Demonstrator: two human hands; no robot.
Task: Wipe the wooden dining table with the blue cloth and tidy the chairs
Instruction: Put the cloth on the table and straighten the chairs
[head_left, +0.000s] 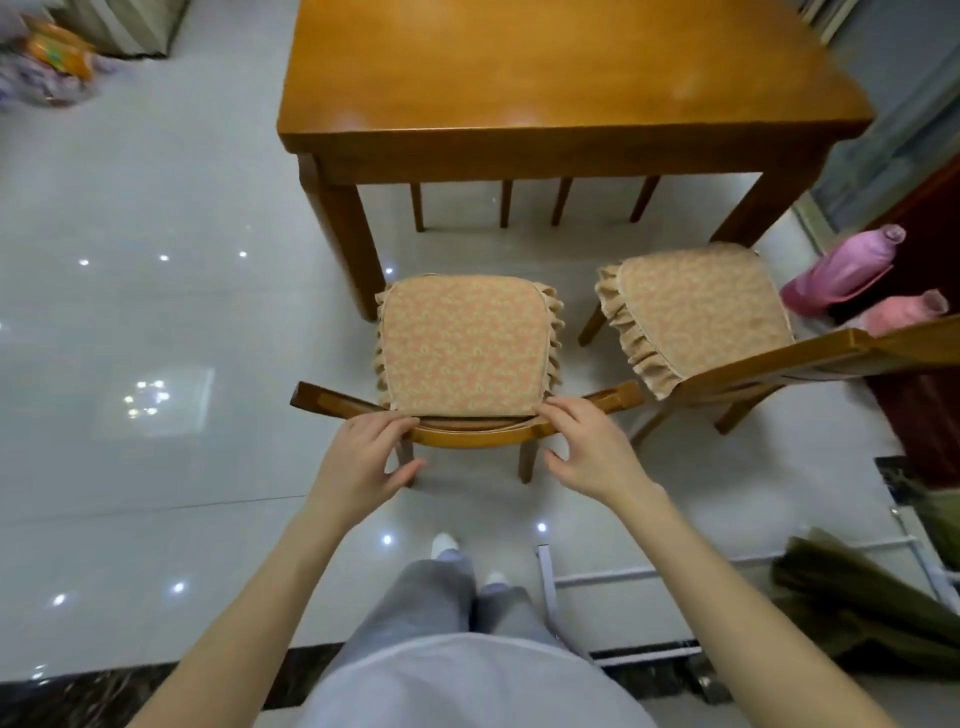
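The wooden dining table (545, 78) stands ahead of me with a bare top. In front of it, pulled out from the table, a wooden chair (462, 343) with a frilled floral cushion faces the table. My left hand (363, 457) and my right hand (587, 452) rest on the curved top rail of its backrest, fingers over the rail and thumbs apart below it. A second chair (696, 312) with the same cushion stands to the right, turned at an angle. The blue cloth is not in view.
Glossy white tiled floor (145, 364) spreads to the left. Two pink bottles (847, 270) lie by the right wall. A white metal frame (550, 587) and olive fabric (857, 597) sit at the lower right. Legs of other chairs (535, 202) show under the table.
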